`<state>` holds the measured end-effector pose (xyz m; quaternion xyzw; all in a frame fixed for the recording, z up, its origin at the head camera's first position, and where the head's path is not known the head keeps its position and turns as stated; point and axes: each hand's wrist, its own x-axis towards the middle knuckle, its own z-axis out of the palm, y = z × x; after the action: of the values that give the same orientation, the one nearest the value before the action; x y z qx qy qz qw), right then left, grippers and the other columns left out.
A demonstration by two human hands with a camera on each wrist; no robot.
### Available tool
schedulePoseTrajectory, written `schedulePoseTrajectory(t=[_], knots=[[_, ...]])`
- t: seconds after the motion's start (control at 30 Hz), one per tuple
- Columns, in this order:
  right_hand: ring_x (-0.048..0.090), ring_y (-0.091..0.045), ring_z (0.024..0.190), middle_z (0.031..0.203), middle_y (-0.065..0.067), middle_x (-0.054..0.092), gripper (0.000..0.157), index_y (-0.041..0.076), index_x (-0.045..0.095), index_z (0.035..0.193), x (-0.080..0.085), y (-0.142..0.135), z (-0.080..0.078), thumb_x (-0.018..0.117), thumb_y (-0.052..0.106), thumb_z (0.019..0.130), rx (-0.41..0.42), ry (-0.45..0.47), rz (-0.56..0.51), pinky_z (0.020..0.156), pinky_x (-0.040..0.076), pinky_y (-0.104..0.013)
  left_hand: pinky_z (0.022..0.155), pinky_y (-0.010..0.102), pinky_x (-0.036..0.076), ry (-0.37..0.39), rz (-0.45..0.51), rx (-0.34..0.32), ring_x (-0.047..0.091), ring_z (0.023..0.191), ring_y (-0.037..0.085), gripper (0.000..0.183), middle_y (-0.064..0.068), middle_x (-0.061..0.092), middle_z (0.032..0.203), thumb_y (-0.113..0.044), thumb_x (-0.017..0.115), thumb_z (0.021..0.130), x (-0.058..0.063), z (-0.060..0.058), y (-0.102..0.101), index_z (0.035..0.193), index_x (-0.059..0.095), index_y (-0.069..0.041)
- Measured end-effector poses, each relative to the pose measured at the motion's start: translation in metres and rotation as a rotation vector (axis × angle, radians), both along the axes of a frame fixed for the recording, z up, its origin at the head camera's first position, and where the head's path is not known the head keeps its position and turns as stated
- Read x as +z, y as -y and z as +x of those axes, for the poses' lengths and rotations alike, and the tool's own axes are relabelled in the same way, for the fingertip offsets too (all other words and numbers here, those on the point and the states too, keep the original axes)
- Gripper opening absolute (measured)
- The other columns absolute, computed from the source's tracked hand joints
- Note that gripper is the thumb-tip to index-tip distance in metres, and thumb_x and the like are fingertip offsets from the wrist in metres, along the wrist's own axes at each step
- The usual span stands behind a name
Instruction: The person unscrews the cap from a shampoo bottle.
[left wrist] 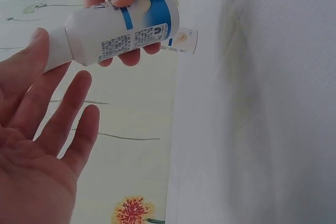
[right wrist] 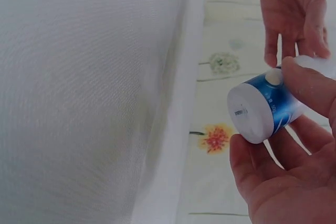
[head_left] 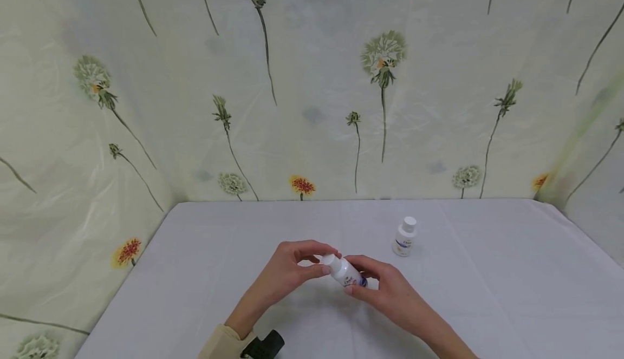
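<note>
A small white bottle (head_left: 347, 273) with a blue-printed label is held tilted above the table, its white cap (head_left: 331, 262) pointing up and to the left. My left hand (head_left: 292, 267) pinches the cap between thumb and forefinger; in the left wrist view its other fingers (left wrist: 73, 103) are spread away from the bottle. Around the bottle's body my right hand (head_left: 385, 288) grips with the thumb on one side and fingers on the other. The right wrist view shows the bottle's flat base (right wrist: 251, 113) with small print on it.
A second white capped bottle (head_left: 404, 238) stands upright on the white-covered table (head_left: 487, 272), beyond my right hand. Behind the table hangs a flower-printed sheet (head_left: 312, 77), which also runs along both sides. A dark wrist device (head_left: 265, 345) sits at my left cuff.
</note>
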<state>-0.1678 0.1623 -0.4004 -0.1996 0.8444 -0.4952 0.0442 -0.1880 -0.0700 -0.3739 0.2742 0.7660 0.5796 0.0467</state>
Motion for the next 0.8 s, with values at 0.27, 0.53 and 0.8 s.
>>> schedulePoseTrajectory(t=[0.27, 0.53, 0.8], knots=[[0.059, -0.011, 0.098, 0.106, 0.013, 0.065, 0.041, 0.031, 0.063, 0.123, 0.001, 0.002, 0.005, 0.078, 0.025, 0.085, -0.038, -0.083, 0.054, 0.085, 0.049, -0.033, 0.082, 0.033, 0.052, 0.016, 0.038, 0.038, 0.063, 0.093, 0.020, 0.020, -0.007, 0.072, 0.097, -0.017, 0.082, 0.081, -0.015, -0.010, 0.001, 0.100, 0.075, -0.020], [0.059, -0.010, 0.097, 0.107, 0.011, 0.065, 0.041, 0.026, 0.062, 0.125, 0.000, 0.001, 0.006, 0.076, 0.026, 0.087, -0.022, -0.135, 0.061, 0.083, 0.050, -0.031, 0.082, 0.037, 0.052, 0.050, 0.042, 0.056, 0.062, 0.094, 0.022, 0.029, -0.007, 0.071, 0.104, -0.020, 0.083, 0.081, -0.015, -0.009, -0.002, 0.109, 0.073, -0.022], [0.058, -0.011, 0.097, 0.107, 0.011, 0.064, 0.041, 0.027, 0.062, 0.126, -0.001, 0.001, 0.004, 0.076, 0.029, 0.087, -0.045, -0.076, 0.094, 0.084, 0.050, -0.033, 0.087, 0.036, 0.051, -0.017, 0.006, -0.069, 0.059, 0.106, 0.014, 0.040, -0.012, 0.066, 0.122, -0.006, 0.071, 0.090, -0.015, -0.009, -0.001, 0.127, 0.067, -0.021]])
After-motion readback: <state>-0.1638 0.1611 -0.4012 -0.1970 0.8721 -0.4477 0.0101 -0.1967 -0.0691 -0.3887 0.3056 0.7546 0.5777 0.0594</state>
